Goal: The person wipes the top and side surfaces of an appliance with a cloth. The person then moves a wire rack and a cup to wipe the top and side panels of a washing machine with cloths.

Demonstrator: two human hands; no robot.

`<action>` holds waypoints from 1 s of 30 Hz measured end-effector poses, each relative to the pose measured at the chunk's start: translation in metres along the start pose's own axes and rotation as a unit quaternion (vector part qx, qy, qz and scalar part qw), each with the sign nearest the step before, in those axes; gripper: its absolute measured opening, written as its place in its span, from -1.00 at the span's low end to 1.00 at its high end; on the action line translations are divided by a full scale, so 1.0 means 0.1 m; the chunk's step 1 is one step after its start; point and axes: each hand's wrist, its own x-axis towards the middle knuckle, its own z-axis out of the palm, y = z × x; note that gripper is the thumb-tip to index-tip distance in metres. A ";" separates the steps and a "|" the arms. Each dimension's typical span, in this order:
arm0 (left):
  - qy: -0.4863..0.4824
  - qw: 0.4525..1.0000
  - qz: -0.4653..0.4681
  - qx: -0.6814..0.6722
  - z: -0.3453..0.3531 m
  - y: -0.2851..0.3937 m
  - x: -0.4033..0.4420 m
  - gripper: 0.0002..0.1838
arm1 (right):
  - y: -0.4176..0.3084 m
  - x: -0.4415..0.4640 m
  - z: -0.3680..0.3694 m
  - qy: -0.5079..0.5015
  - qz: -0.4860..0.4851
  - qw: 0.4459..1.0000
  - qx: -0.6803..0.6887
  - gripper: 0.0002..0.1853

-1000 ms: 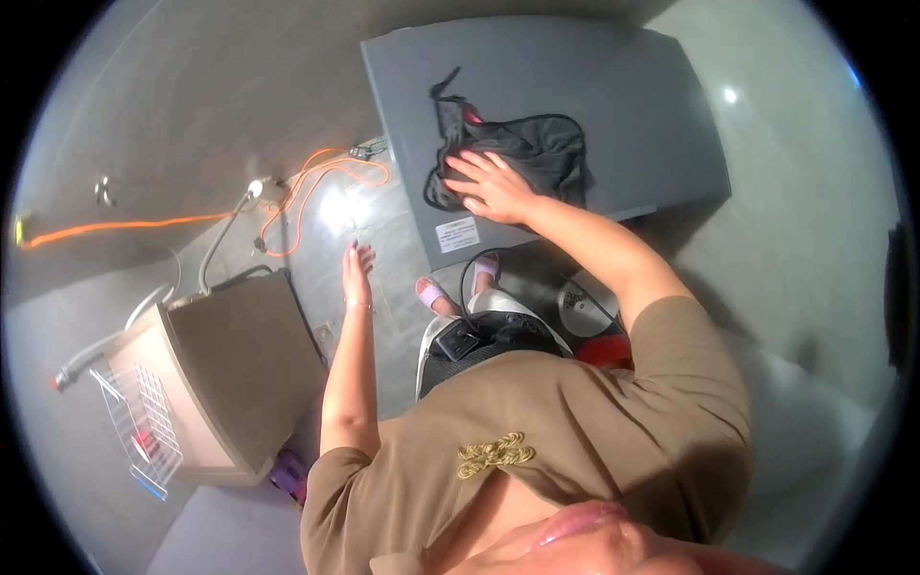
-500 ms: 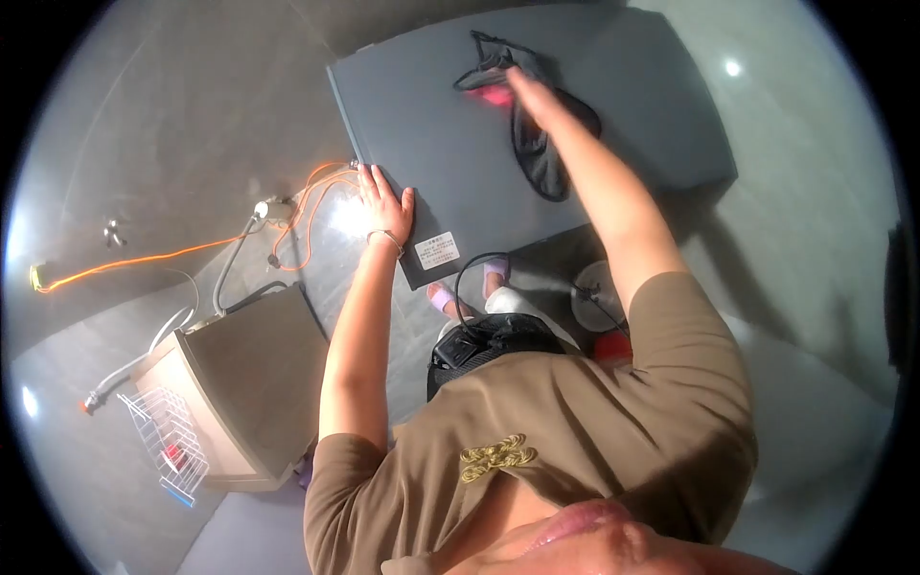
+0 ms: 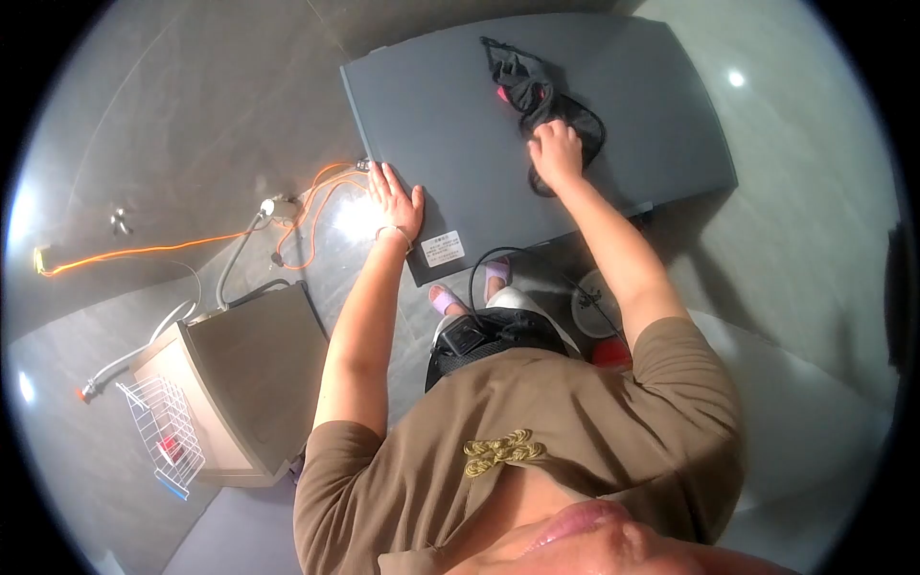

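A crumpled piece of black mesh fabric point(image 3: 525, 94) with dark edging lies on the grey panel top point(image 3: 431, 115), and a bit of pink point(image 3: 502, 94) shows in its folds. My right hand point(image 3: 556, 153) is over the lower part of the fabric, its fingers curled and closed on it; the fingertips are partly hidden. On the left edge of the panel top, my left hand point(image 3: 398, 203) lies flat with fingers stretched out, holding nothing. A white printed label point(image 3: 442, 250) is stuck on the panel just below it.
An orange cable point(image 3: 153, 252) runs along the wall to the panel's left edge. A beige cabinet point(image 3: 206, 412) with a white wire rack point(image 3: 158, 431) stands at the lower left. A whitish bucket point(image 3: 596, 305) sits on the floor beneath the panel's front edge.
My right hand has drawn back toward me from the far end of the mesh fabric and closed on its near part. The fabric is more bunched. My left hand stays at the edge.
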 end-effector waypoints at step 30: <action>-0.001 1.000 0.002 -0.019 0.03 -0.05 0.00 -0.11 | 0.73 0.65 -0.81 -0.071 0.036 0.989 0.128 -0.61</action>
